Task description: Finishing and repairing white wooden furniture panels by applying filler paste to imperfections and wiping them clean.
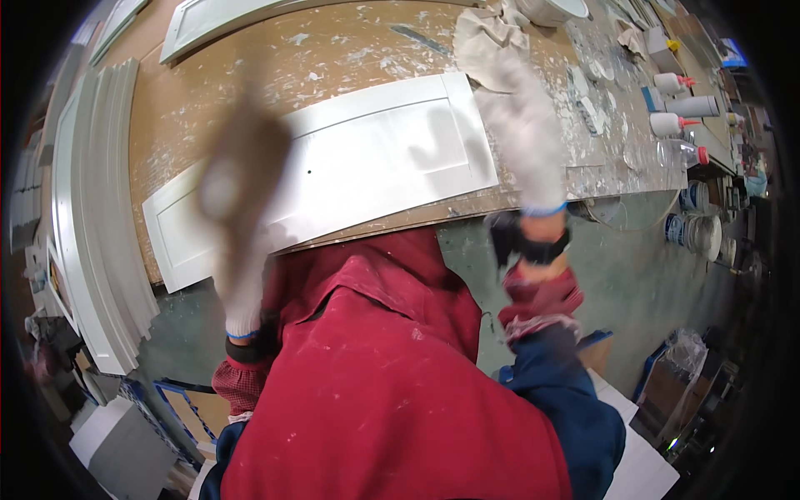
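A white panel door (367,150) with a recessed centre lies along the near edge of the workbench, tilted slightly, with a small dark dot on its face. My left hand (240,292), in a white knit glove, is at the panel's near edge, closed around a brown, smeared object (254,154) above the panel; its kind is too blurred to tell. My right hand (529,137), also gloved and smeared by motion, reaches forward past the panel's right end. Its fingers are close to a crumpled cream cloth (483,46); whether they grip it is unclear.
The brown workbench (333,58) is spotted with white filler. A flat scraper (421,39) lies near the cloth, beside a white tub (552,10). White bottles with red tips (667,125) stand at the right. White panels (92,217) lean at the left.
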A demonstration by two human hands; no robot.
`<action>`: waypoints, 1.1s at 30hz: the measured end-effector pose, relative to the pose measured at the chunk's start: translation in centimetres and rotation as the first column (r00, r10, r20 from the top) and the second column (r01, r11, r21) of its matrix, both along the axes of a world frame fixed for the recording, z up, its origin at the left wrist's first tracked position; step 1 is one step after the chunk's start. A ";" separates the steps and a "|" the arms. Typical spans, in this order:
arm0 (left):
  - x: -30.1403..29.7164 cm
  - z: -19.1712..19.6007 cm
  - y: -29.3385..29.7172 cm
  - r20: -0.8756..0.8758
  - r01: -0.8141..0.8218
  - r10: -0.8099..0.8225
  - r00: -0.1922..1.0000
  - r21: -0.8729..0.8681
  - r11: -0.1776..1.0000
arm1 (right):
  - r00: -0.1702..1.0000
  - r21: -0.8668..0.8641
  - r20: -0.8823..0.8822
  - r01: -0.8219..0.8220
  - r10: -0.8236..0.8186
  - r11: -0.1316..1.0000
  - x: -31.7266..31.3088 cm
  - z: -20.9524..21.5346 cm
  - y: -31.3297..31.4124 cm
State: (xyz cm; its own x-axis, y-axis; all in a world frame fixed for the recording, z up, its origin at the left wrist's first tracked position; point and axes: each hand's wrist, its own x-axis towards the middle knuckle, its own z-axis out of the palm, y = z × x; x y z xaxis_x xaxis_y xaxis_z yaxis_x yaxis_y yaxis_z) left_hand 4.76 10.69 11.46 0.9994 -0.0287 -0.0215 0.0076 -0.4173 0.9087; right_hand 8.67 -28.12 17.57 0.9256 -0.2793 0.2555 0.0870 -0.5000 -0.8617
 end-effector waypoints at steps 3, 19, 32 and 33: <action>1.2 4.7 -6.3 -0.332 -0.087 -0.052 0.942 -0.390 0.917 | 0.916 0.344 -0.259 -0.209 0.307 0.915 -5.6 -1.1 7.1; 1.8 -0.2 -10.8 0.446 0.333 -0.543 0.711 0.467 0.819 | 0.954 -0.760 -0.274 -0.292 0.122 0.581 -1.1 -3.8 0.5; 1.1 -3.8 -10.4 0.275 0.429 -0.455 0.847 0.152 0.891 | 0.938 -0.745 -0.337 -0.317 0.079 0.587 2.9 -3.5 0.5; 1.0 -4.8 -10.8 0.169 0.448 -0.444 0.880 0.012 0.894 | 0.964 -0.775 -0.249 -0.259 0.098 0.577 2.0 -4.3 0.2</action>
